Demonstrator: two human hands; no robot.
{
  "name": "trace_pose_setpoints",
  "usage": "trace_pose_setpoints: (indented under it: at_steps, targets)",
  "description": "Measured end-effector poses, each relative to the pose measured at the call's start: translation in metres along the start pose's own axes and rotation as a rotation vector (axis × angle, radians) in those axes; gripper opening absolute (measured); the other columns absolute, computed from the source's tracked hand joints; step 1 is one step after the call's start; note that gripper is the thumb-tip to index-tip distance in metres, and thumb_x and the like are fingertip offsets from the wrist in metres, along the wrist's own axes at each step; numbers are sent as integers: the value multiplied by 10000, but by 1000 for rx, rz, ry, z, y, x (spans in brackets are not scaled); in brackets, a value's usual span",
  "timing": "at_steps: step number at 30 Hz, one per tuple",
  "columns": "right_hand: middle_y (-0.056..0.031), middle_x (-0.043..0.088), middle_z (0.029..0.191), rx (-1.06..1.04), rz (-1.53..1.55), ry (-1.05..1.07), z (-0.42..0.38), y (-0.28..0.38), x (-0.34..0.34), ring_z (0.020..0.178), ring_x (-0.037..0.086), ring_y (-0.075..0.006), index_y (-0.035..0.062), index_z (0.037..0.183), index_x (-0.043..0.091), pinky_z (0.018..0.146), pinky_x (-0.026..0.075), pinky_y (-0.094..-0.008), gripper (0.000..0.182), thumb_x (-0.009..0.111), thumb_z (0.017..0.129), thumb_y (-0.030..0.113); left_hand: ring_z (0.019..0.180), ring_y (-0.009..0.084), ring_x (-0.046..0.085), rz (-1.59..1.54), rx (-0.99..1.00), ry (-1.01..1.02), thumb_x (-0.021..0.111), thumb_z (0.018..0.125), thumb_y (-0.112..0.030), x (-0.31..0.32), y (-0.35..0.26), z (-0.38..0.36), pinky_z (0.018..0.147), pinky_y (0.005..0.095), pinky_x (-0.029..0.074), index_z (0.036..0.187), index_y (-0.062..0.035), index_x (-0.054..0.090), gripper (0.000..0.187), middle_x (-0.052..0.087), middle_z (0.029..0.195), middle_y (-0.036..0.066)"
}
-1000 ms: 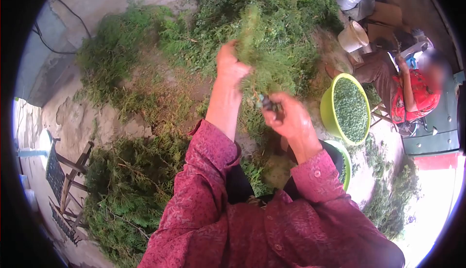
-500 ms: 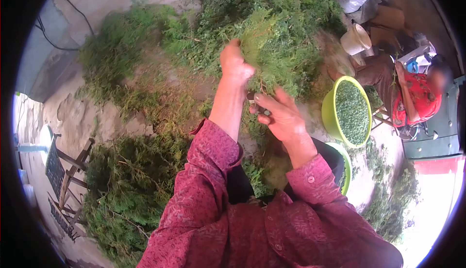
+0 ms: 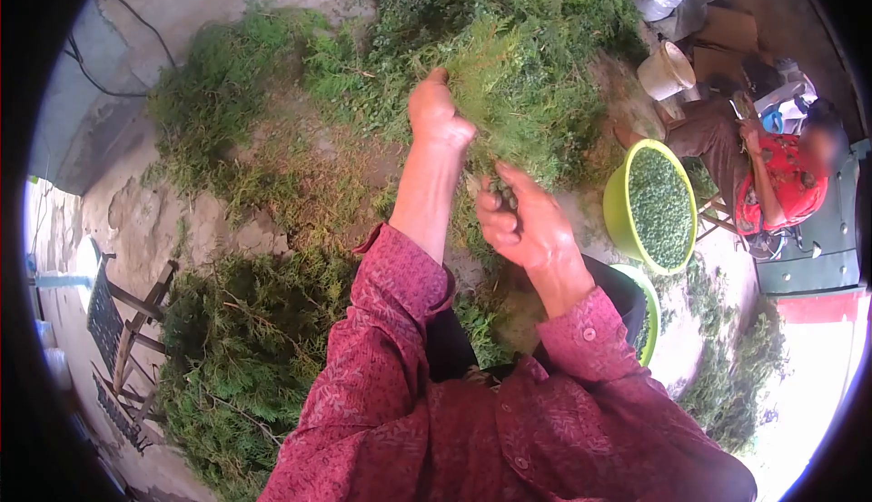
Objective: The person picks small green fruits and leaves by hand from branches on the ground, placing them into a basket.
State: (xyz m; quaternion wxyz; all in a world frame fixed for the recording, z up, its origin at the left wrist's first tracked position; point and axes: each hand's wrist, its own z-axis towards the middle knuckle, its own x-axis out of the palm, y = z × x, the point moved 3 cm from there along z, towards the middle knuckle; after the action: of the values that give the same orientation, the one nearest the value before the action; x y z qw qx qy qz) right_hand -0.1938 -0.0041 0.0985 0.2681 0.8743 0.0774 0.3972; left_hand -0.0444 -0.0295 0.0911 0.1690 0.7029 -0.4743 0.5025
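Note:
My left hand (image 3: pixel 438 113) is closed round a feathery light-green branch (image 3: pixel 486 66) that hangs over the big green heap (image 3: pixel 554 11). Just below and to the right, my right hand (image 3: pixel 527 216) has its fingers curled at the lower end of the branch, with small dark-green bits (image 3: pixel 504 195) in the palm. To the right of my right hand stands a lime-green tub (image 3: pixel 618 207) full of small green pieces. Part of a second green-rimmed tub (image 3: pixel 650 320) shows below it, beside my knee.
More cut branches (image 3: pixel 254 320) lie at the lower left, near a wooden chair frame (image 3: pixel 132 338). A person in red (image 3: pixel 781 179) sits at the right, beside a white bucket (image 3: pixel 666 71). Loose trimmings (image 3: pixel 300 184) cover the ground ahead.
My right hand has turned and its fingers have curled in, with green bits now showing in the palm. My left hand has barely moved. The seated person's hands have risen.

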Motion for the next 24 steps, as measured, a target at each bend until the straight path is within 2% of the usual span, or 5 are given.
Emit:
trace_pose_setpoints:
  at_steps: [10,13,16,19,24]
  targets:
    - [-69,523,713,-114,281,75,-85,36,-43,425,343,-42,62,904,540,305,255,-153,96,535,833,126,926,324,544,87,17,224,295,848,-96,-34,-17,24,786,458,461,1129,64,443,355,533,1048,207]
    - [-46,519,765,-601,-99,-134,-144,81,-122,459,352,-29,70,931,532,347,248,-128,120,557,816,93,944,326,537,107,48,106,290,857,-101,-28,-15,19,816,457,447,1106,71,454,344,532,1057,207]
    - [-29,504,754,-790,-542,-936,-207,93,-196,579,446,-61,70,899,512,448,318,-155,78,503,831,109,943,330,537,-42,-23,-30,283,870,-112,-30,-5,32,830,456,440,1082,76,467,337,540,1055,200]
    - [-83,561,808,-180,-1855,-1047,-259,74,-342,668,543,-195,55,943,542,655,455,-309,226,573,757,179,943,338,534,89,64,-49,275,886,-121,-32,0,37,828,470,438,1092,69,456,334,535,1059,189]
    - [-200,570,1057,105,-1822,-1183,-251,43,-318,1015,530,-324,25,1135,528,900,391,-384,518,611,701,295,792,299,589,189,44,-110,296,877,-97,-52,9,62,657,445,488,1048,47,472,284,572,946,181]
